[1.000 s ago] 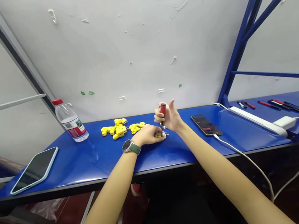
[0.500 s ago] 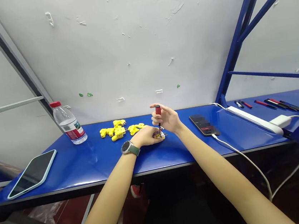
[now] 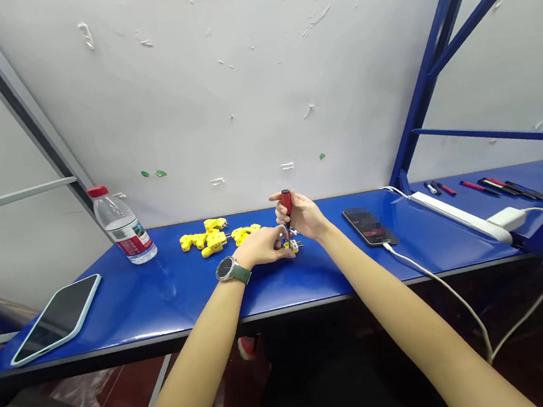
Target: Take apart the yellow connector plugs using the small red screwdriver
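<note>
My left hand (image 3: 259,247), with a watch on the wrist, is closed on a small yellow plug (image 3: 293,246) that rests on the blue bench (image 3: 178,292). My right hand (image 3: 302,216) is wrapped round a red-handled screwdriver (image 3: 286,203), held upright with its tip down on the plug. A heap of yellow plugs (image 3: 214,238) lies just behind my left hand.
A water bottle (image 3: 120,226) stands at the back left and a phone (image 3: 56,317) lies near the left front edge. A second phone (image 3: 369,226) on a white cable lies to the right, then a white power strip (image 3: 459,217) and several pens (image 3: 500,186).
My right hand has closed its fingers round the screwdriver and brought it upright and lower onto the plug. The view shifted slightly.
</note>
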The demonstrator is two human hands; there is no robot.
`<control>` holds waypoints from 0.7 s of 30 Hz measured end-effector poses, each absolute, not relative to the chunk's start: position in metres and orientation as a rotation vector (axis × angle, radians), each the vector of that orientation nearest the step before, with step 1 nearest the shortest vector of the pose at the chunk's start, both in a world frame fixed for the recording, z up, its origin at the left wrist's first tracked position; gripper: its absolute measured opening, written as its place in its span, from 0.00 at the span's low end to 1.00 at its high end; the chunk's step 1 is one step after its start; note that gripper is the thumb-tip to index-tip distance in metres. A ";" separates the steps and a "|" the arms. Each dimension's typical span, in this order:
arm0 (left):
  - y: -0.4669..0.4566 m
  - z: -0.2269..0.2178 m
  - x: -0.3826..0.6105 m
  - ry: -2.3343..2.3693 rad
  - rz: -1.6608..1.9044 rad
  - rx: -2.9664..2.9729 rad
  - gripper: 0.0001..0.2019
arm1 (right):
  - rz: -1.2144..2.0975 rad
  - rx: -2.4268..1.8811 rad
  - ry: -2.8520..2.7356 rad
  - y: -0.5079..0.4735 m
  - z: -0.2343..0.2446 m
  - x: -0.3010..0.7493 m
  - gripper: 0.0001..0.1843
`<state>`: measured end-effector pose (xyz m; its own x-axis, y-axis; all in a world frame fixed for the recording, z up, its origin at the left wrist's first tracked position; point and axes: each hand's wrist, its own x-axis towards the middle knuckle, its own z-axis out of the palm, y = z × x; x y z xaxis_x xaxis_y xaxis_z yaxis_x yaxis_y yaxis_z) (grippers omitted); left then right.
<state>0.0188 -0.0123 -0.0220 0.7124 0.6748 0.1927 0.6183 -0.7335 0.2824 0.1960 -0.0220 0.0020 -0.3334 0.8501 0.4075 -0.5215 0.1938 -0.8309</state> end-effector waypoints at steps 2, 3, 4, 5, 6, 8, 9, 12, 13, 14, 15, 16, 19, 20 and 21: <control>-0.012 -0.020 0.017 0.973 0.487 2.710 0.15 | 1.451 -0.363 -1.258 -0.022 0.001 0.197 0.20; -0.011 -0.019 0.016 0.935 0.521 2.710 0.12 | 1.453 -0.357 -1.262 -0.021 0.001 0.198 0.20; -0.011 -0.019 0.016 0.902 0.544 2.709 0.09 | 1.457 -0.344 -1.269 -0.021 0.000 0.198 0.20; -0.010 -0.019 0.016 0.878 0.548 2.703 0.08 | 1.460 -0.325 -1.275 -0.021 -0.001 0.198 0.20; -0.009 -0.020 0.017 0.863 0.537 2.690 0.07 | 1.463 -0.306 -1.280 -0.020 -0.001 0.198 0.20; -0.008 -0.021 0.018 0.861 0.507 2.658 0.06 | 1.467 -0.278 -1.274 -0.019 -0.001 0.197 0.19; -0.008 -0.021 0.019 0.862 0.507 2.646 0.05 | 1.463 -0.267 -1.262 -0.019 -0.001 0.197 0.18; -0.006 -0.022 0.021 0.849 0.562 2.638 0.03 | 1.407 -0.227 -1.171 -0.017 0.003 0.201 0.16; -0.006 -0.022 0.021 0.839 0.575 2.641 0.03 | 1.368 -0.211 -1.125 -0.016 0.004 0.203 0.16; -0.007 -0.022 0.022 0.829 0.582 2.648 0.04 | 1.321 -0.203 -1.078 -0.015 0.006 0.206 0.16; -0.007 -0.021 0.022 0.821 0.585 2.658 0.05 | 1.269 -0.211 -1.036 -0.013 0.007 0.209 0.16; -0.008 -0.020 0.022 0.812 0.584 2.671 0.05 | 1.214 -0.237 -1.003 -0.011 0.007 0.212 0.17; -0.010 -0.019 0.021 0.772 0.595 2.723 0.05 | 1.046 -0.403 -0.977 -0.003 0.006 0.218 0.20; -0.011 -0.019 0.021 0.757 0.596 2.739 0.05 | 0.993 -0.470 -0.991 -0.001 0.004 0.219 0.22; -0.011 -0.019 0.021 0.743 0.599 2.750 0.05 | 0.939 -0.538 -1.015 0.001 0.002 0.219 0.24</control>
<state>0.0210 -0.0115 -0.0187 0.7877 0.5231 0.3254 0.4289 -0.8448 0.3200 0.2193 0.0014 0.0022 0.2072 0.8571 0.4716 -0.4040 0.5140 -0.7567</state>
